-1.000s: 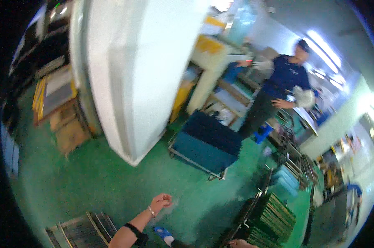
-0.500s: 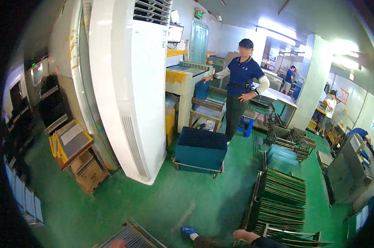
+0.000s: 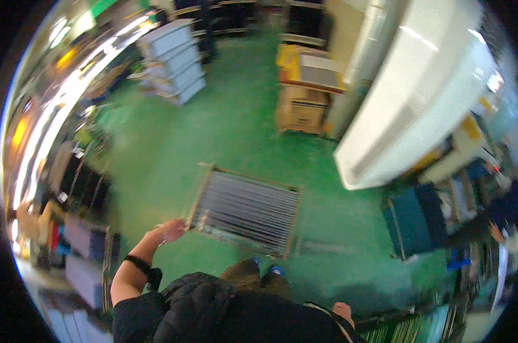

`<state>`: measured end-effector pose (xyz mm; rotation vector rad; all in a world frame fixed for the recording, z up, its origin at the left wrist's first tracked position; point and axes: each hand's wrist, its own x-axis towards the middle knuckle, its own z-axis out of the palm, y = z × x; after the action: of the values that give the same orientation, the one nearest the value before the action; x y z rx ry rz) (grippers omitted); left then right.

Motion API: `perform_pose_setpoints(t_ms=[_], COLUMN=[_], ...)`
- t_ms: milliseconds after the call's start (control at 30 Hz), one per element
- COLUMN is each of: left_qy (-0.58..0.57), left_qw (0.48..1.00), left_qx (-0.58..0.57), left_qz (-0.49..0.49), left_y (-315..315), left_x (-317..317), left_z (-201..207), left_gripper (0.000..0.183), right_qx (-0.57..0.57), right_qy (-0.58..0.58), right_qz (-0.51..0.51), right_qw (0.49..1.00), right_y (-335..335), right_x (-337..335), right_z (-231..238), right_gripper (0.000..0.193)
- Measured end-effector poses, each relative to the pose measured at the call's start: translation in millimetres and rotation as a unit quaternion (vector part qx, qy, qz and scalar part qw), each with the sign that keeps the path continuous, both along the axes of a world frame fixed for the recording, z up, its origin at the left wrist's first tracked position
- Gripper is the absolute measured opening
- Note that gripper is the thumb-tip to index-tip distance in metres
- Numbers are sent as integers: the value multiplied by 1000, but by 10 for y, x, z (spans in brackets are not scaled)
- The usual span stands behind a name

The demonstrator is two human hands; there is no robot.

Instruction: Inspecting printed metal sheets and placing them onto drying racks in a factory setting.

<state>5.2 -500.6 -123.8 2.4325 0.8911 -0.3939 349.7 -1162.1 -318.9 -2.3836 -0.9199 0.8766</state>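
Note:
My left hand (image 3: 172, 229) reaches out to the near left corner of a low rack (image 3: 244, 211) on the floor. Its fingers look closed on the corner of the frame, though motion blurs them. The rack has a brownish rectangular frame with many thin dark slits running across it. At my right side, my right hand (image 3: 343, 312) hangs low with its fingers curled in and nothing visible in them. It is nearest to a row of upright green panels (image 3: 393, 331) in racks at the lower edge.
A tall white cabinet unit (image 3: 407, 108) rises at the right, beside a blue-green stack (image 3: 416, 220). A cardboard box (image 3: 304, 111) stands under yellow frames at the back. Stacked pale bins (image 3: 176, 63) are farther left. Another person's hand (image 3: 495, 231) shows at the far right.
My view has swung to the left and down, so the rack now lies in the middle. The white unit and the other person have shifted to the right of the view.

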Motion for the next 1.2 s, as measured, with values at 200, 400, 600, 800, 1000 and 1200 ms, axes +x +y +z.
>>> perform_pose_setpoints(t_ms=[200, 400, 600, 800, 1000, 1200], left_qy=[61, 108, 128, 7, -71, 20], left_qw=[992, 969, 983, 991, 986, 975], left_qx=[-49, -124, -100, -128, -3, -65], left_qz=[99, 183, 80, -37, -151, -212], left_y=[93, 663, 1939, 2981, 3732, 4576], left_x=[-694, -1673, -2408, -2042, -1566, -1780], left_z=[260, -161, -805, -554, -443, -439], left_gripper=[25, 29, 28, 22, 21, 21], right_qx=[104, -215, 9, -57, -87, -111], right_qy=[183, -201, 77, 320, 85, 34], right_qz=[-279, 49, -335, -231, -269, -375], right_qw=[937, 954, 939, 917, 955, 920], right_y=[1155, 934, 3108, 4484, 4050, 5013], right_x=[-108, -186, -1283, -2662, -3256, -3804], right_z=[755, -619, 365, 1295, 715, 769], right_gripper=[4, 19, 27, 38, 35, 30])
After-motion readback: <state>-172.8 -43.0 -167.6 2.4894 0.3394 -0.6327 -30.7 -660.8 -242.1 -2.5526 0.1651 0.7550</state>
